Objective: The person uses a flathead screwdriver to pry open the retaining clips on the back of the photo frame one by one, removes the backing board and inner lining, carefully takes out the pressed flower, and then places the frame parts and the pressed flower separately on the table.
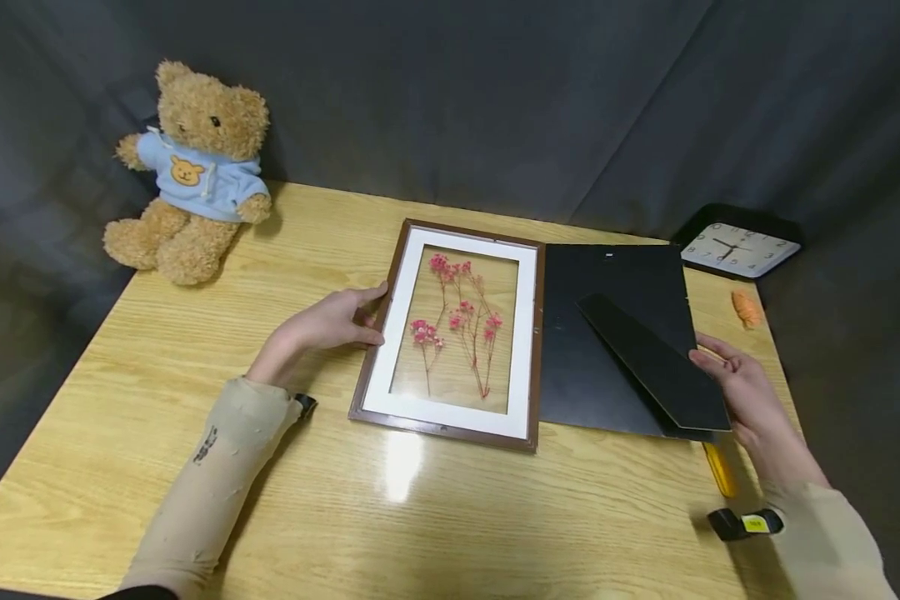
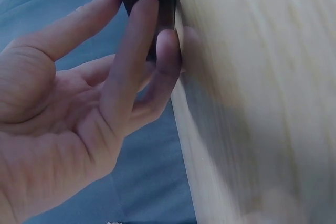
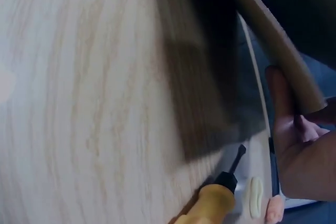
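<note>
A brown picture frame (image 1: 536, 358) with a white mat lies on the wooden table; pink dried flowers (image 1: 465, 308) show in its see-through middle. At its left edge, my left hand (image 1: 333, 317) holds the frame's side, with bent fingers and thumb against the dark edge (image 2: 165, 9) in the left wrist view. A black backing board (image 1: 570, 367) with a propped-out stand leg (image 1: 660, 367) is beside the frame's right side. My right hand (image 1: 746, 387) grips this backing at its right, fingers and thumb around the brown edge (image 3: 283, 51) in the right wrist view.
A yellow-handled screwdriver (image 3: 215, 200) lies near my right wrist. A clock (image 1: 742, 250) stands at the back right corner, with a small orange lump (image 1: 746, 308) nearby. A teddy bear (image 1: 202, 175) in a blue hoodie sits back left. Dark curtains (image 1: 450, 100) hang behind.
</note>
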`<state>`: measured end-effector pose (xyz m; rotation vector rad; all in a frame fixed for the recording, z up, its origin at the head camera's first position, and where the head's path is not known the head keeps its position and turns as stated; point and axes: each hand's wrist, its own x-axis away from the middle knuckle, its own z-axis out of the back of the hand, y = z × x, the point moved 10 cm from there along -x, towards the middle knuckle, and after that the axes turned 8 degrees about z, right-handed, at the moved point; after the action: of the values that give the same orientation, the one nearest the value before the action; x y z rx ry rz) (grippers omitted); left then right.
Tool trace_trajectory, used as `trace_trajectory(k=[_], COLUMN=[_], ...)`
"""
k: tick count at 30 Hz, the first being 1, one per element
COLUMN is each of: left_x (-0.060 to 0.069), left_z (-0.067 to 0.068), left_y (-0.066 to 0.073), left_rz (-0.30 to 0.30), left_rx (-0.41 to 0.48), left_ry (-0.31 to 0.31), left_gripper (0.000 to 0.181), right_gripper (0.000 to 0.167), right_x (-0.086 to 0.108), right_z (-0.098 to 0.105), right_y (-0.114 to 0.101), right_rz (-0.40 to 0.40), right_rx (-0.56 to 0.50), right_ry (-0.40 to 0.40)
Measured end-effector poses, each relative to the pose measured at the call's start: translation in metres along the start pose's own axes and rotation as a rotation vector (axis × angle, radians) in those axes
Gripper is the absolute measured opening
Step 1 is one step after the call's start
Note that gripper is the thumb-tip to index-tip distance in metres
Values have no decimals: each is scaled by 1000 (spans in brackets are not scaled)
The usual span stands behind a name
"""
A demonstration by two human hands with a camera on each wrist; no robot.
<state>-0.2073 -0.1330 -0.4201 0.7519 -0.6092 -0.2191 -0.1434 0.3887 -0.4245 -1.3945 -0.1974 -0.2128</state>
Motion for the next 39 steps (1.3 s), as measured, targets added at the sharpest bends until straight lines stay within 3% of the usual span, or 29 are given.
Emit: trace_trajectory(k=[3,5,11,15,20,25,31,39], left_x=[1,2,3,4,4,3,2,3], left_z=[3,6,12,13,12,12,12,11], left_y=[-2,-4,-9,-10,-9,-8,-8,-8], left_rz=[-1,-2,-1,4,11,8,14,15], left_rx=[-19,-19,-14,-12,-1,4,6,8], left_ry=[15,28,46,43,33,37,34,29], left_gripper=[91,90,90,90,89,89,90,89], right_gripper=[60,67,63,59,52,42,39,30], right_x=[-6,-10,-18,-22,-26,-26,-25,-11], right_z=[-7,-13,-26,-30,-29,-31,-15,-22], right_y=[-1,-3,-7,-6,-17,-30,-55,-95], right_rz=[5,27,91,104,176,263,344,455], right_rx=[222,301,483,538,693,709,608,556], right_ry=[-31,-77,-239,-310,-307,-267,-49,84])
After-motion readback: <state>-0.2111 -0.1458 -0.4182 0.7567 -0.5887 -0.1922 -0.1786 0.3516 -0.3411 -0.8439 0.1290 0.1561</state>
